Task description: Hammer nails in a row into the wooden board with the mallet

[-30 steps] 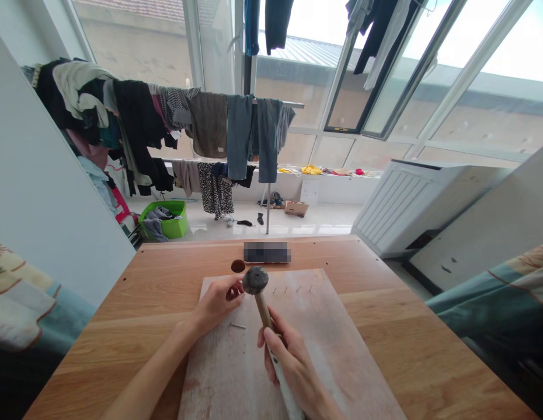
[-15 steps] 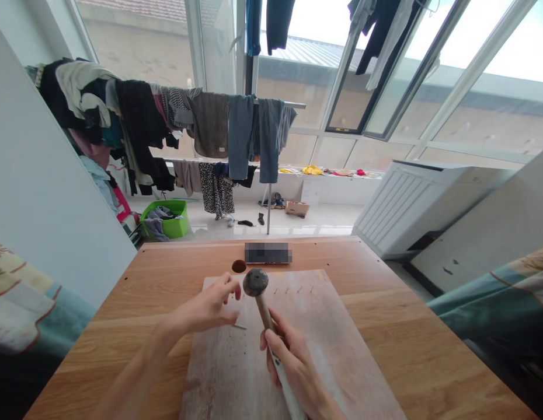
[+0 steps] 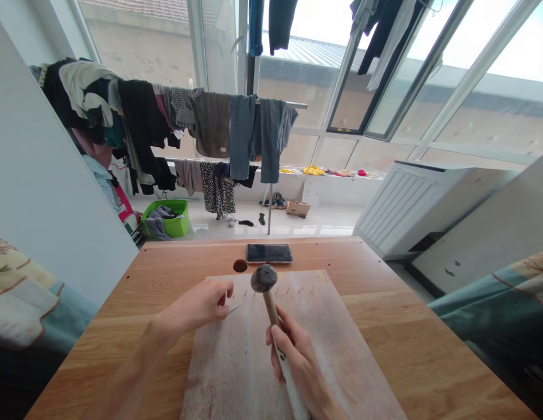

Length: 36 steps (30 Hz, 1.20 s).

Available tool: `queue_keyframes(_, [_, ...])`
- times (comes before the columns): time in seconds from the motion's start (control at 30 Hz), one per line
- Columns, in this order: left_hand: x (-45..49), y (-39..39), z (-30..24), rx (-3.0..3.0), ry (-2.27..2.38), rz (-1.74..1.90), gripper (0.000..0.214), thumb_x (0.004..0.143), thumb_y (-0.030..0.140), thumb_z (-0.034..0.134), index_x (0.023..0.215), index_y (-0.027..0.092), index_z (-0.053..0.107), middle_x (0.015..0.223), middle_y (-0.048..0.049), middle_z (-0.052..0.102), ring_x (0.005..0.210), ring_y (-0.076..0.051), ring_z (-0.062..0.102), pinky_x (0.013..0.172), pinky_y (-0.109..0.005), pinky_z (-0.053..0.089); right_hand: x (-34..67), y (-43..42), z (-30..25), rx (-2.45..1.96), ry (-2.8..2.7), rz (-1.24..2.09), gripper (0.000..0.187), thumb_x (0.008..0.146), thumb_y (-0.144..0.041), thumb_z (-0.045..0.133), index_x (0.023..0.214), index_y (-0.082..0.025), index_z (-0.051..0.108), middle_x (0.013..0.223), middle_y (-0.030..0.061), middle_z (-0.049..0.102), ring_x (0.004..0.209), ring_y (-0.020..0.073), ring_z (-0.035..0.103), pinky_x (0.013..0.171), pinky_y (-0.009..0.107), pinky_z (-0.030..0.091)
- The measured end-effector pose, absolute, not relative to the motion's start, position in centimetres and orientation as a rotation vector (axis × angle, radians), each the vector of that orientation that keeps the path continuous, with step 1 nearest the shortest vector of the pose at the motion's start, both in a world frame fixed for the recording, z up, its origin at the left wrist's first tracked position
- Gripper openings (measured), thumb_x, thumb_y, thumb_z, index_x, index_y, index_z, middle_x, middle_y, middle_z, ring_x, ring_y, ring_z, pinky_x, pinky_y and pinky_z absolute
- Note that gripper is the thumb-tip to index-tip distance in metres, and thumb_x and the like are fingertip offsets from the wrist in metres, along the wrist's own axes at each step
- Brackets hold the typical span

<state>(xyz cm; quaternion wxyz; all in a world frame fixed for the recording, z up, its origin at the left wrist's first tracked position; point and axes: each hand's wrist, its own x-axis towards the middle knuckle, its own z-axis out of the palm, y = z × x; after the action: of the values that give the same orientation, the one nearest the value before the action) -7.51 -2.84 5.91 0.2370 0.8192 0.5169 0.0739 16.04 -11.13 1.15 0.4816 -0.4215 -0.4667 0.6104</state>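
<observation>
no legible txt, no readable nos, labels, brands or signs

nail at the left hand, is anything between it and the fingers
Nothing visible: the nail sticks out from the fingers of the left hand, held there. The hammer in the right hand is off to the right.

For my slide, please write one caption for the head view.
Right hand grips a hammer above a board with standing nails; left hand holds a single nail.
</observation>
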Motion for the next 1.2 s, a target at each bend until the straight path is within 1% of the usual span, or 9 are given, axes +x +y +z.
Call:
queue_keyframes(0.13, [-7.3,-3.3,5.7,2.291,1.415,0.135,0.009,0.071,0.021,0.061,0.078,0.021,0.055,0.087,-0.0010,0.061,0.074,-0.018,0.055,0.061,-0.028,0.033,16.0,-11.1,1.0,-1.020,-1.143,1.489,0.055,0.094,-0.054,0.061,0.137,-0.020,0.058,0.077,-0.0041,0.058,0.034,0.0026,0.048,0.031,0.014,0.033])
queue_keyframes(0.23, [-6.4,-3.5,5.1,2.344,1.386,0.154,0.007,0.073,0.014,0.055,0.070,0.019,0.052,0.091,-0.0024,0.061,0.071,-0.016,0.055,0.061,-0.028,0.033,16.0,-11.1,1.0,-1.023,-1.155,1.483,0.056,0.094,-0.054,0.061,0.138,-0.021,0.057,0.078,-0.0040,0.058,0.034,0.0021,0.047,0.031,0.014,0.033])
queue_keyframes(0.3, [-6.1,-3.3,4.8,2.387,1.362,0.185,0.011,0.072,0.009,0.052,0.067,0.019,0.051,0.088,-0.0025,0.061,0.070,-0.016,0.054,0.061,-0.028,0.032,16.1,-11.2,1.1,-1.031,-1.164,1.478,0.055,0.094,-0.055,0.060,0.137,-0.021,0.058,0.078,-0.0040,0.057,0.034,0.0018,0.047,0.031,0.014,0.032])
queue_keyframes(0.43, [-6.7,-2.7,5.0,2.365,1.467,0.210,0.014,0.073,0.008,0.051,0.065,0.020,0.050,0.069,-0.0001,0.058,0.062,-0.016,0.051,0.057,-0.029,0.028,16.0,-11.2,1.2,-1.031,-1.166,1.481,0.055,0.094,-0.054,0.060,0.138,-0.021,0.058,0.078,-0.0039,0.058,0.034,0.0021,0.047,0.031,0.014,0.033])
queue_keyframes(0.5, [-7.3,-2.5,5.2,2.331,1.486,0.242,0.015,0.075,0.007,0.049,0.069,0.020,0.055,0.069,0.0005,0.060,0.063,-0.016,0.052,0.058,-0.028,0.029,16.0,-11.2,1.2,-1.030,-1.160,1.479,0.056,0.094,-0.054,0.060,0.138,-0.020,0.057,0.078,-0.0040,0.058,0.034,0.0023,0.047,0.031,0.015,0.033])
queue_keyframes(0.63, [-7.8,-2.2,5.2,2.320,1.398,0.268,0.025,0.080,0.006,0.049,0.086,0.021,0.069,0.082,-0.0018,0.067,0.074,-0.017,0.060,0.067,-0.027,0.037,16.1,-11.1,1.1,-1.046,-1.161,1.471,0.055,0.094,-0.054,0.060,0.137,-0.020,0.058,0.078,-0.0041,0.057,0.034,0.0024,0.047,0.031,0.014,0.033])
queue_keyframes(0.7, [-7.8,-2.2,5.2,2.343,1.394,0.231,0.027,0.083,0.006,0.050,0.086,0.021,0.072,0.087,-0.0035,0.068,0.078,-0.019,0.062,0.070,-0.028,0.039,16.1,-11.1,1.1,-1.046,-1.169,1.473,0.054,0.094,-0.054,0.059,0.137,-0.020,0.058,0.077,-0.0042,0.057,0.034,0.0022,0.047,0.031,0.014,0.033])
queue_keyframes(1.0, [-6.9,-2.5,5.8,2.489,1.433,0.170,0.028,0.085,0.003,0.051,0.085,0.019,0.074,0.092,-0.0060,0.064,0.082,-0.019,0.064,0.074,-0.028,0.045,16.1,-11.2,1.1,-1.057,-1.165,1.479,0.057,0.093,-0.054,0.061,0.139,-0.020,0.058,0.077,-0.0038,0.058,0.034,0.0027,0.047,0.031,0.015,0.033])
queue_keyframes(1.2, [-7.1,-2.1,4.9,2.421,1.343,0.379,0.028,0.086,0.005,0.049,0.084,0.019,0.073,0.093,-0.0053,0.067,0.082,-0.018,0.064,0.077,-0.028,0.046,16.1,-11.2,1.3,-1.065,-1.165,1.468,0.056,0.093,-0.053,0.061,0.138,-0.020,0.059,0.077,-0.0038,0.058,0.033,0.0031,0.047,0.031,0.015,0.033])
